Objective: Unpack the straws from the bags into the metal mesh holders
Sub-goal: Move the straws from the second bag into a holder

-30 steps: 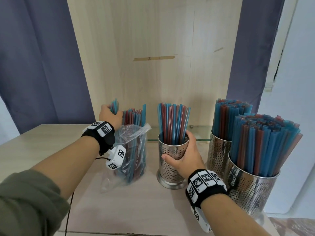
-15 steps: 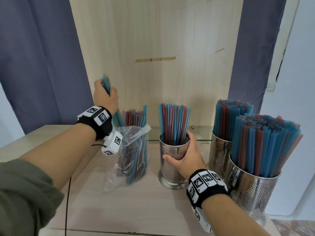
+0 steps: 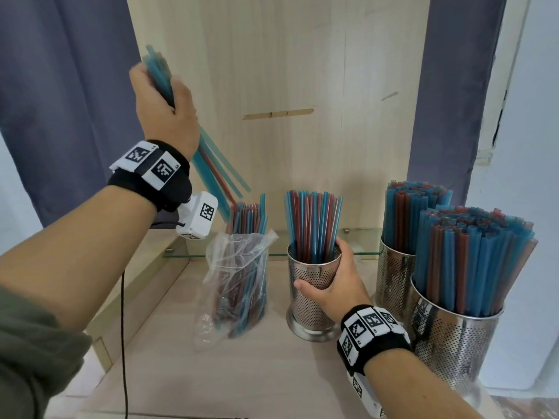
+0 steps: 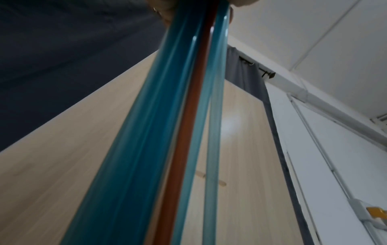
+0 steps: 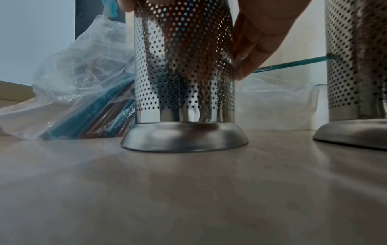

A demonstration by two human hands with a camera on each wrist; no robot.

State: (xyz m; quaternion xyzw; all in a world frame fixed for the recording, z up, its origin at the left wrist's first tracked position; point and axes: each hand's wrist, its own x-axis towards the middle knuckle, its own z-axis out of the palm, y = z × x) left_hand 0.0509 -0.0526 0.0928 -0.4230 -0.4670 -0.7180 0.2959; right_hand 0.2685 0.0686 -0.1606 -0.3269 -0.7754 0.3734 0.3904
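Observation:
My left hand [image 3: 165, 107] is raised high at the left and grips a small bunch of blue and red straws [image 3: 211, 164], [image 4: 167, 132], whose lower ends hang just above the clear plastic bag [image 3: 239, 282]. The bag stands on the wooden shelf [image 3: 242, 373] and still holds several straws. My right hand [image 3: 332, 285] grips the middle metal mesh holder [image 3: 308, 297], [image 5: 184, 66], which stands upright and is partly filled with straws [image 3: 313, 225].
Two more mesh holders, one at the back right [image 3: 393, 276] and one at the front right [image 3: 453, 337], are packed full of straws. A glass shelf edge [image 3: 360, 254] runs behind them. An empty plastic bag [image 5: 278, 102] lies behind the middle holder. A black cable [image 3: 123, 343] hangs at the left.
My left hand has lifted a bunch of straws up out of the bag, from bag height to well above it. The right hand has stayed on the middle holder.

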